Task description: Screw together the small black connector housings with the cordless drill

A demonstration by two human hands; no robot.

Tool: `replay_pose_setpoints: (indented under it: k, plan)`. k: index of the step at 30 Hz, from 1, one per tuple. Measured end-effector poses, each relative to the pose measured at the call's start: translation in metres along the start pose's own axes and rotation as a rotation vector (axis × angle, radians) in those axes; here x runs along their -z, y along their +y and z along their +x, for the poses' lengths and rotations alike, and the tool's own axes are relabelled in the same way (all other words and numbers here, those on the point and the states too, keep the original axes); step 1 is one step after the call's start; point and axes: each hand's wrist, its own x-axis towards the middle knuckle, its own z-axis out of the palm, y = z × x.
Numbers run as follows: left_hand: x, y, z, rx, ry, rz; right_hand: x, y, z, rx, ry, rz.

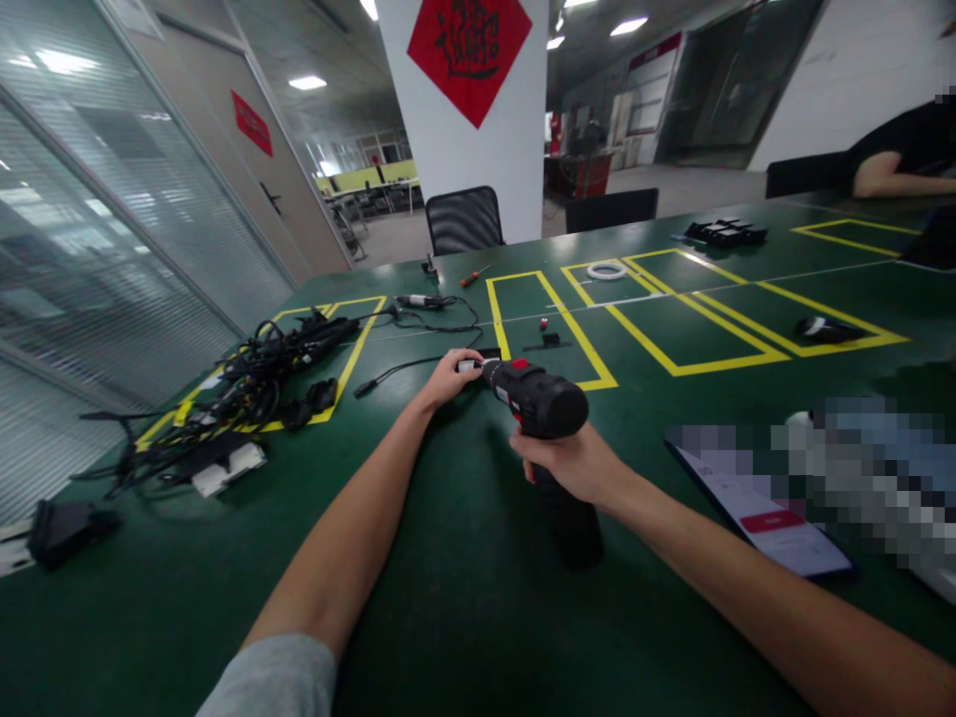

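Note:
My right hand (572, 460) is wrapped round the grip of a black and red cordless drill (534, 393). The drill lies roughly level, its chuck and bit pointing away to the left. At its tip, my left hand (449, 378) steadies a small black device with a white label (469, 365) on the table. The bit reaches this device, though I cannot tell exactly where it touches. Part of the device is hidden by my fingers and the drill. Near my left hand a black cable with a connector end (365, 387) lies on the table.
On the left is a tangled heap of black cables and adapters (261, 383). A red screwdriver (473, 276), a white tape roll (606, 271) and black parts (726, 233) lie farther back. A phone (758, 503) rests right of my arm. Another person's arm (900, 177) is at the far right.

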Motion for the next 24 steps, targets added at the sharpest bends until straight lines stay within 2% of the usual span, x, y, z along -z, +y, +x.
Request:
replay_pose_setpoints:
  k: [24]
  plan:
    - [0.0027,-0.0023,0.0028,0.008,-0.024,0.012,0.0025,-0.0037,-0.0024,-0.020,-0.043,0.061]
